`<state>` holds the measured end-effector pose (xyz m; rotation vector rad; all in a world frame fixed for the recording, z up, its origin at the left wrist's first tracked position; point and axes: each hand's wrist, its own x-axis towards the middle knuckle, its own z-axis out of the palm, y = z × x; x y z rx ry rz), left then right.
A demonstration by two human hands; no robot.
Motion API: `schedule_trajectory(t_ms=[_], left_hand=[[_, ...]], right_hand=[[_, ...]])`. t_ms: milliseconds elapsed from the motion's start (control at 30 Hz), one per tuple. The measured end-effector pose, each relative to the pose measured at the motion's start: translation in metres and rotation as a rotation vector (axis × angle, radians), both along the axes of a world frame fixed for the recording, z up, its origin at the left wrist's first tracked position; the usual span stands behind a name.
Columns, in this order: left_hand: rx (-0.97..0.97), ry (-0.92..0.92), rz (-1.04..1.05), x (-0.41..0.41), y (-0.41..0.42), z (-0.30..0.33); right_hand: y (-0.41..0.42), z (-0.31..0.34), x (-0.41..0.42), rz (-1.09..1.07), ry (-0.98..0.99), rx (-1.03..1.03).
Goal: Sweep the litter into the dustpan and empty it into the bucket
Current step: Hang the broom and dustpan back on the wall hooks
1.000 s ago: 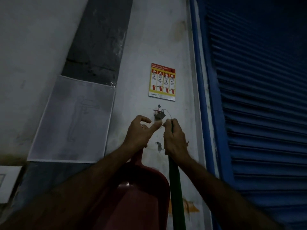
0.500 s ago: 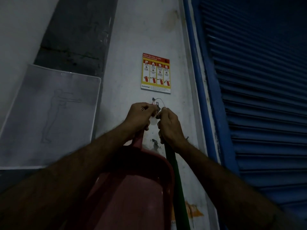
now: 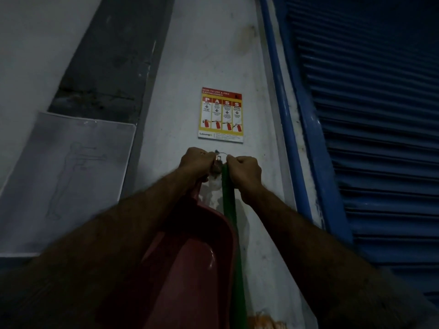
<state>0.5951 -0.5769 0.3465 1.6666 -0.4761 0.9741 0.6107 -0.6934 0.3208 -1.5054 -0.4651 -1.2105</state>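
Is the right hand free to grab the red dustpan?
Probably not: the right hand grips the green broom handle, and the left hand already holds the red dustpan by its handle.

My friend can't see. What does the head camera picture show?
Two hands reach up to a small hook on a white wall: the left hand holds the handle of a red dustpan, the right hand grips a green broom handle. A fire extinguisher poster hangs above, a blue shutter stands right.

White wall [image 3: 213, 55], extinguisher poster [image 3: 221, 114], hook [image 3: 218, 158].
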Motion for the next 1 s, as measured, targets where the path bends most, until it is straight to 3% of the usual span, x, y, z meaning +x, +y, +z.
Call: schedule_trajectory(t_ms=[200, 400, 567, 667, 767, 867, 1000], left_hand=[[-0.006, 0.047, 0.137, 0.006, -0.007, 0.001], [-0.016, 0.159, 0.112, 0.010, -0.003, -0.011], [0.093, 0.123, 0.096, 0.002, -0.001, -0.017], [0.134, 0.239, 0.091, -0.010, 0.010, -0.011], [0.189, 0.368, -0.050, -0.028, 0.022, -0.008], [0.269, 0.441, -0.135, -0.042, 0.026, -0.009], [0.310, 0.444, -0.170, -0.050, 0.028, -0.009]], right_hand=[[-0.003, 0.006, 0.018, 0.023, 0.069, 0.029], [-0.002, -0.014, 0.029, 0.102, 0.074, -0.032], [0.001, -0.041, 0.008, -0.260, -0.149, -0.107], [0.008, -0.065, -0.011, -0.113, -0.188, -0.244], [0.013, -0.082, -0.027, 0.068, 0.049, -0.403], [0.016, -0.085, -0.037, 0.263, 0.172, -0.379], [0.015, -0.075, -0.048, 0.407, 0.197, -0.427]])
